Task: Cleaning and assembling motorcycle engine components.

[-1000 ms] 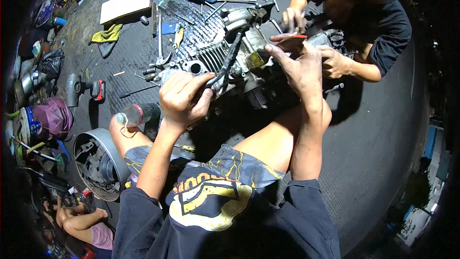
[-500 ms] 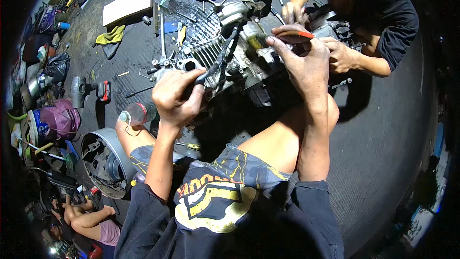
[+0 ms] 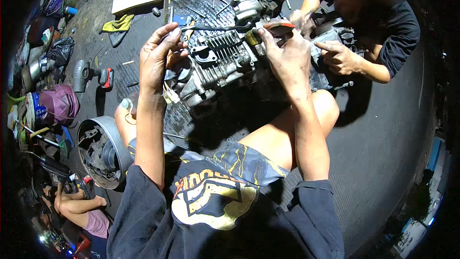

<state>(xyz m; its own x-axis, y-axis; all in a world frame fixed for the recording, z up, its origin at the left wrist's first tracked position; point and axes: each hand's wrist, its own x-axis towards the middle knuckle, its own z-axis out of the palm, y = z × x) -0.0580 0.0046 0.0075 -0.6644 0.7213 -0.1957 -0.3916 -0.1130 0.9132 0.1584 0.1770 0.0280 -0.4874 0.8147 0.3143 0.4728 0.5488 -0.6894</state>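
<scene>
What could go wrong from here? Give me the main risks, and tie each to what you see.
1. The left hand pinches a black cable that spans the engine; pulled harder, it might strain or catch on the fins.
2. The right hand, holding a red-edged piece, is close to a co-worker's hands; they could bump, and the piece might drop.

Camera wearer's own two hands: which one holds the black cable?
The left hand: its fingers pinch one end of the black cable near the engine. The right hand holds a dark, red-edged object.
</scene>
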